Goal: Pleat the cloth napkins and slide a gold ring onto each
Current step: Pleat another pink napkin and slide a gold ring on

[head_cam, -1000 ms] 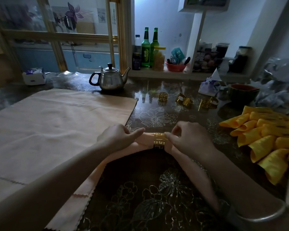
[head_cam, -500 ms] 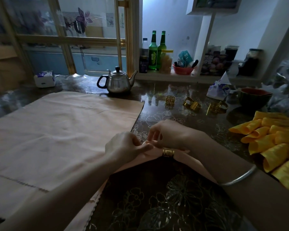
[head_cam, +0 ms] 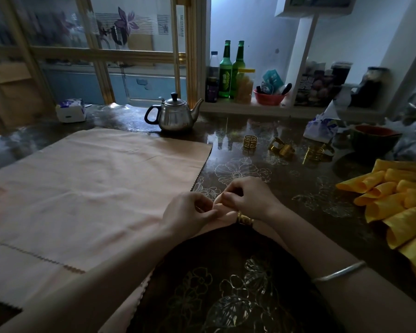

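Both in close now: the left hand [head_cam: 187,212] and right hand [head_cam: 247,198] pinch the bunched fold of the peach napkin [head_cam: 220,211], fingers curled tight. The gold ring [head_cam: 245,219] is already on, just under the right wrist and right of that grip. The bundle runs crosswise on the table [head_cam: 298,186].

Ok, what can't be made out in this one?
Head view:
pleated napkin: its pleats, covered by the left hand and right hand pinching it.
gold ring: upper part, under the right hand.
yellow napkins: cut off by the right edge.
green bottles: labels too small.
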`<state>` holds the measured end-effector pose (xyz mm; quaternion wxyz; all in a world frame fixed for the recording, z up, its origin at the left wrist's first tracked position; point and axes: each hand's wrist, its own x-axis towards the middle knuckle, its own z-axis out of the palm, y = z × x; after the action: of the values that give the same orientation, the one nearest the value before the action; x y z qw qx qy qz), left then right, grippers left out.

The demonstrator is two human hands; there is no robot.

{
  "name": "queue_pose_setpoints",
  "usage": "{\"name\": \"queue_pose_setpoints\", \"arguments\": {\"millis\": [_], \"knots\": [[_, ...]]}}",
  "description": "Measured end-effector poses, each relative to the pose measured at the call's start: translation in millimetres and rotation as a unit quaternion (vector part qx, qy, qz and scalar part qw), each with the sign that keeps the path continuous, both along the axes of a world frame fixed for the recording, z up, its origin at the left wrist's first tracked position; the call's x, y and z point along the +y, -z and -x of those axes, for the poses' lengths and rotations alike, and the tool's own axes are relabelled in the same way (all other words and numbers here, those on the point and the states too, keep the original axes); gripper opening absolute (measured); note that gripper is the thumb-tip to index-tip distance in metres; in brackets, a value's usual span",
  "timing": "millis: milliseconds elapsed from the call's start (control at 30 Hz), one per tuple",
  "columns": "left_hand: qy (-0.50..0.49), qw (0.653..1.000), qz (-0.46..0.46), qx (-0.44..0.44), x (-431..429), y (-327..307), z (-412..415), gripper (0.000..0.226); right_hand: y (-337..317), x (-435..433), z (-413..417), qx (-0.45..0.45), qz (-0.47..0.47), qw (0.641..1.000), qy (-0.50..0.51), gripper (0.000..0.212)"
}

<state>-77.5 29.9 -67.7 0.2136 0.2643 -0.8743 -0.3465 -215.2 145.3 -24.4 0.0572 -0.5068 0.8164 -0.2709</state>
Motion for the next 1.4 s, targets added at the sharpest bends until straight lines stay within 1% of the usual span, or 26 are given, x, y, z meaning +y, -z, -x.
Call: {"name": "queue_pose_setpoints", "arguments": {"millis": [100,167,233,267,333,367,433,467,533,600,667,733,767,833,900,967,1033,1100,1167,1200,1333,1400], "knots": [[0.005,1.0,-0.004,0.001,-0.3,-2.0,0.1,0.02,-1.7,1.8,0.1,-0.018,-0.007,1.0,-0.012,0.012],[-0.002,1.0,0.003,0.0,-0.4,-1.9,0.8,0.019,-4.0,2.8,-0.3,-0.051,-0.027,0.998,-0.038,0.011],[-0.009,1.0,0.009,0.0,1.0,-2.1,0.0,0.02,-4.8,2.1,-0.9,-0.034,-0.033,0.998,-0.04,0.011],[-0.007,1.0,0.009,-0.001,2.6,-2.3,-0.7,0.021,-3.7,0.8,-0.7,-0.035,-0.016,0.999,-0.028,0.012],[0.007,1.0,0.011,-0.018,8.3,-2.9,-1.7,0.024,-1.6,-1.3,-4.3,-0.102,0.043,0.994,0.001,0.028],[0.01,0.999,0.024,-0.031,12.1,-3.0,-1.7,0.025,0.4,-2.8,-5.9,-0.122,0.063,0.99,0.013,0.036],[-0.002,0.997,0.056,-0.045,17.4,-4.5,-1.2,0.026,-0.7,-5.6,-11.7,-0.084,0.052,0.995,0.018,0.039],[-0.006,0.997,0.06,-0.046,17.3,-5.6,-1.1,0.025,-3.1,-6.7,-14.6,-0.083,0.052,0.995,0.021,0.038],[-0.001,0.997,0.066,-0.047,17.0,-7.8,-2.6,0.024,-5.9,-3.6,-14.7,-0.111,0.084,0.99,0.028,0.037],[0.015,0.995,0.094,-0.016,16.4,-9.5,-5.8,0.032,-8.6,5.4,-11.2,-0.11,0.107,0.987,0.041,0.035],[0.065,0.986,0.15,0.027,16.1,-12.4,-9.6,0.038,-9.7,18.1,-6.9,-0.082,0.104,0.99,0.046,0.033],[0.138,0.964,0.224,0.022,15.2,-17.9,-11.9,0.034,-11.0,34.7,-3.9,-0.043,0.097,0.993,0.058,0.029],[0.164,0.955,0.246,0.012,13.1,-21.1,-12.1,0.032,-11.3,43.6,-2.8,-0.031,0.098,0.993,0.063,0.026],[0.192,0.95,0.245,-0.006,9.1,-28.6,-9.9,0.029,-11.2,62.4,-0.5,-0.012,0.104,0.991,0.079,0.021],[0.208,0.953,0.219,-0.017,9.0,-34.7,-6.5,0.029,-12.7,82.2,1.0,0.01,0.094,0.99,0.103,0.015],[0.187,0.962,0.198,-0.016,9.6,-37.5,-3.4,0.031,-16.5,99.1,-0.2,0.036,0.063,0.989,0.131,0.013],[0.118,0.971,0.202,-0.037,9.4,-41.0,-2.6,0.039,-21.8,112.1,-5.4,0.058,0.032,0.987,0.149,0.017],[0.045,0.966,0.228,-0.109,9.7,-46.6,-5.2,0.045,-25.0,117.9,-14.1,0.071,-0.009,0.986,0.147,0.022],[0.024,0.957,0.227,-0.181,14.0,-49.2,-8.0,0.043,-24.7,119.9,-24.3,0.101,-0.064,0.982,0.148,0.028],[0.021,0.955,0.224,-0.196,16.6,-48.2,-9.1,0.04,-23.2,118.4,-29.0,0.122,-0.079,0.978,0.152,0.032],[-0.007,0.965,0.207,-0.163,29.6,-37.1,-8.5,0.028,-11.8,106.7,-42.4,0.194,-0.08,0.963,0.17,0.033],[-0.011,0.971,0.176,-0.159,36.7,-33.5,-6.8,0.023,-3.3,100.2,-43.5,0.198,-0.068,0.96,0.187,0.027]]}}
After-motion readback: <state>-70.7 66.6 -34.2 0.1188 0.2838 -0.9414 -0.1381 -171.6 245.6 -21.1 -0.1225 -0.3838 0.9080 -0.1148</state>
